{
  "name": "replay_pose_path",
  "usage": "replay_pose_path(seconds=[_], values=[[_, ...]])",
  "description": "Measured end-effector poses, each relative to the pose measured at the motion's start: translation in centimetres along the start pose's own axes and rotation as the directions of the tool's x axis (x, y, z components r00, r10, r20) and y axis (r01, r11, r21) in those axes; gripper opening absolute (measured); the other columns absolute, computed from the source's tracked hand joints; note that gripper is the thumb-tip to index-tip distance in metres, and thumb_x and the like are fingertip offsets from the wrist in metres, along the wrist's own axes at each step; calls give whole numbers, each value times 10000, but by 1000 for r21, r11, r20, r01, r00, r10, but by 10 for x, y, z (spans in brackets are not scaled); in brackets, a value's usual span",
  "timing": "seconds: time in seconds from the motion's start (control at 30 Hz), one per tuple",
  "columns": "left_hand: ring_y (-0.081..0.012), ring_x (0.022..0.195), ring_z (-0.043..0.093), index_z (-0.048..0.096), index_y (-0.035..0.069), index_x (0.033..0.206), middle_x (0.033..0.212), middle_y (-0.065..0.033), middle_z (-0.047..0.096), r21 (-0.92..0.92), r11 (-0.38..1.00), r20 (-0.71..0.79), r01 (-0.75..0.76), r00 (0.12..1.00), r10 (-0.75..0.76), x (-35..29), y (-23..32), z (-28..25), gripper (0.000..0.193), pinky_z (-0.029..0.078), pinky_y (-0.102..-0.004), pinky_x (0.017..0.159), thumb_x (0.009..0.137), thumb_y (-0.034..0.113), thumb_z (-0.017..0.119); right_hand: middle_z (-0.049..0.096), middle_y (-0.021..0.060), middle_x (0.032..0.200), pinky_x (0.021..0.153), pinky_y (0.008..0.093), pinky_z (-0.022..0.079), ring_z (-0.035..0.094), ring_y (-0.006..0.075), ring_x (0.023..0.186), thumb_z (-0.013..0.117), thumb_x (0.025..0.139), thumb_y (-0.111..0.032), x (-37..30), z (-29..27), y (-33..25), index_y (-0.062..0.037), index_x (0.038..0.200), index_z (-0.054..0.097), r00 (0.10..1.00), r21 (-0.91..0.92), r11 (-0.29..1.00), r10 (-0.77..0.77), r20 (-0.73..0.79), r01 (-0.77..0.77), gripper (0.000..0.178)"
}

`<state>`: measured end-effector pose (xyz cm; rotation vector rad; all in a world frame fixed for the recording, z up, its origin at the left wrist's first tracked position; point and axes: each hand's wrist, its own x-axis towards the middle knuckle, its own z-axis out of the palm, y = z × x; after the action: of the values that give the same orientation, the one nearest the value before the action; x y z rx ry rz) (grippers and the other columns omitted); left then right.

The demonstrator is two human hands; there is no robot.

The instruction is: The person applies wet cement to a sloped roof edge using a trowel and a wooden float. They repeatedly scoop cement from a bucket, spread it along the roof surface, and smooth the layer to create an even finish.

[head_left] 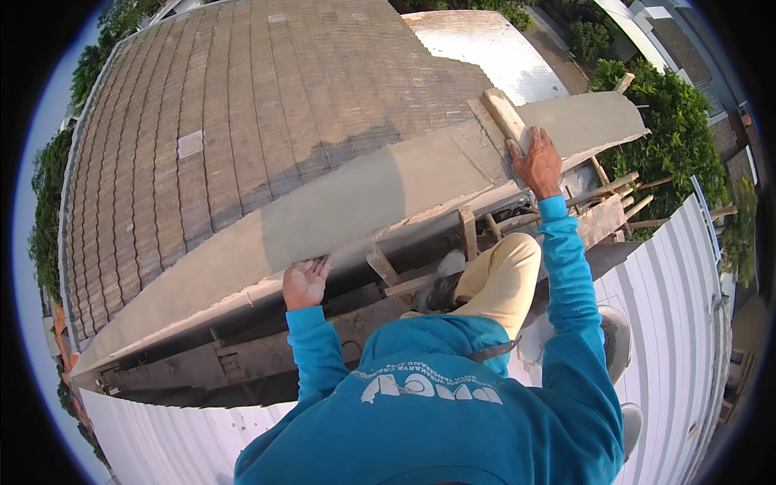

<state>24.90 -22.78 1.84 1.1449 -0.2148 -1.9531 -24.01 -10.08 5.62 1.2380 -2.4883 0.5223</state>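
A long strip of wet grey mortar [339, 202] runs along the edge of the tiled roof, part of it in my shadow. My right hand [539, 164] is closed on the near end of a wooden float [503, 115], whose pale wooden bar lies across the strip towards the right. Farther left, my left hand [305, 283] is at the strip's near edge, palm turned up and fingers stretched out, with nothing in it. Whether its fingertips touch the edge I cannot tell.
Brown roof tiles [242, 97] slope away beyond the strip. Below its near edge are wooden props [468, 232], planks and a dark gap. White corrugated metal roofing [659, 299] lies on the near right. Green trees [671, 129] stand past the strip's right end.
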Motion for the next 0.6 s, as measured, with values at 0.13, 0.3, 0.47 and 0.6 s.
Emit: replay_pose_path(seconds=[0.13,0.3,0.47,0.6], values=[[-491,1297,384,404,-98,1236,1286,-259,433,29,1000,-2,3,1000,-3,0,-4,7,352,339,-620,1132,890,-59,355,632,207,1091,832,482,520,621,402,1009,647,853,-467,46,14,127,-1,1142,586,983,-226,956,176,-60,-185,552],[-505,1282,402,397,-113,1232,1279,-267,435,32,999,-46,-8,999,10,2,-7,1,349,355,-622,1123,894,-36,360,638,215,1129,878,486,508,630,401,1040,610,849,-576,76,-11,205,-14,1163,604,934,-281,894,355,-36,-350,644],[-510,1281,404,386,-129,1237,1252,-280,450,89,993,29,-73,997,71,0,-14,-4,356,354,-628,1120,921,34,366,688,244,1026,853,468,520,663,411,971,621,826,-635,63,-24,130,0,1160,668,951,-157,950,288,112,-269,719],[-507,1295,390,387,-142,1226,1252,-285,452,4,999,20,-37,999,37,5,-17,-12,349,346,-621,1128,928,38,370,687,241,965,802,448,532,679,381,904,637,859,-573,20,-20,32,16,1156,678,985,-99,985,152,78,-144,661]])
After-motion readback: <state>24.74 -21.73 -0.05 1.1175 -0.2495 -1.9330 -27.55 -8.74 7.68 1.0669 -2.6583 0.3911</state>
